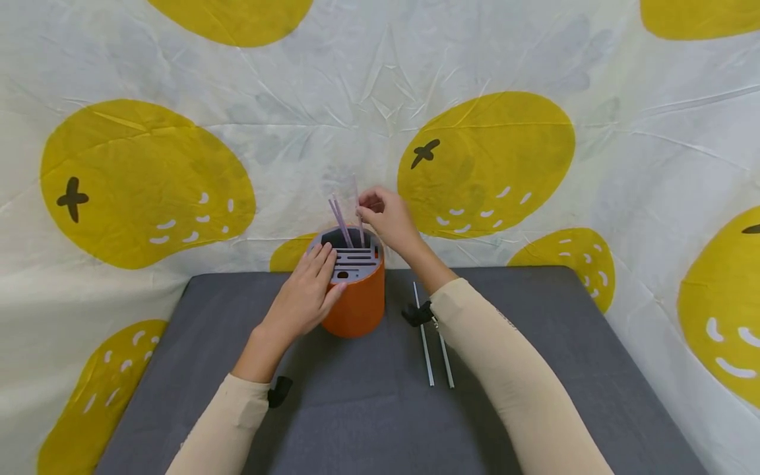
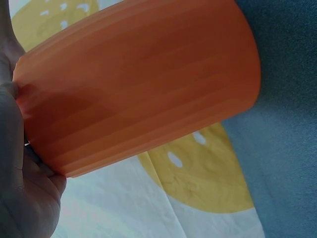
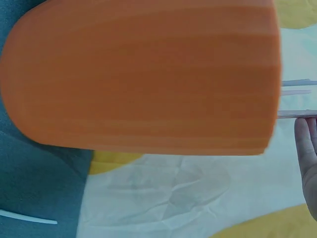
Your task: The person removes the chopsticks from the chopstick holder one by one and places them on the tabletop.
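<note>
An orange round holder (image 1: 356,310) with a grey slotted top (image 1: 356,272) stands near the table's back edge. My left hand (image 1: 305,287) rests on that top, fingers extended and thumb at the near rim; in the left wrist view the same hand (image 2: 29,193) touches the rim. With thumb and fingertips my right hand (image 1: 386,214) pinches a thin pale purple stick (image 1: 361,231), upright, its lower end in the holder's rear opening. Beside it, thin purple sticks (image 1: 340,221) lean left in that opening. The right wrist view shows the right fingers (image 3: 307,144) against the stick (image 3: 292,114).
Two thin light grey sticks (image 1: 424,349) lie side by side on the dark grey table (image 1: 368,422), right of the holder and partly under my right forearm. A white cloth (image 1: 320,86) printed with yellow fruit shapes hangs close behind the holder.
</note>
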The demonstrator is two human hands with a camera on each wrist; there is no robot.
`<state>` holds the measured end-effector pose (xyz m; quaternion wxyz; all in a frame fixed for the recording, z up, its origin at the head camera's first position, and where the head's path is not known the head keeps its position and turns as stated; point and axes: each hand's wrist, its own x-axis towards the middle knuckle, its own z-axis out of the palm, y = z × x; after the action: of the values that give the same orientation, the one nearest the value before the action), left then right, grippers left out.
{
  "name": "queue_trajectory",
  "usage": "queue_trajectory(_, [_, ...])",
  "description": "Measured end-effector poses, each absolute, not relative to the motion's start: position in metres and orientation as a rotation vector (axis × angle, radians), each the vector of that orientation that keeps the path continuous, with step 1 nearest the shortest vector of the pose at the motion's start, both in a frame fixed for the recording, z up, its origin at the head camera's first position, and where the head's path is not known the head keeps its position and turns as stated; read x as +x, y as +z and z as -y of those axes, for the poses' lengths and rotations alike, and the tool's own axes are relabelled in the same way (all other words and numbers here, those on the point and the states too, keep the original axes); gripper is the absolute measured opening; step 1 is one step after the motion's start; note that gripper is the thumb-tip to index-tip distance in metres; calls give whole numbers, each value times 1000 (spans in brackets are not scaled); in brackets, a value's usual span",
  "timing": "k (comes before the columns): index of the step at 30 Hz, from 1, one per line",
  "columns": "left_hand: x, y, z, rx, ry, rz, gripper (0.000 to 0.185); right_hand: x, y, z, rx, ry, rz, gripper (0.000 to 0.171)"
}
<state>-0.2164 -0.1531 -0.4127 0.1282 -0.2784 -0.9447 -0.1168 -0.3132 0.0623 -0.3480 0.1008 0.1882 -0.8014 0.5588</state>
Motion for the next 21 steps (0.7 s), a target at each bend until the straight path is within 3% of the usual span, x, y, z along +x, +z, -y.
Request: queue_trajectory(21, [-216, -410, 156, -794, -361, 2766, 71, -290, -285, -105, 624, 1915, 1767, 11])
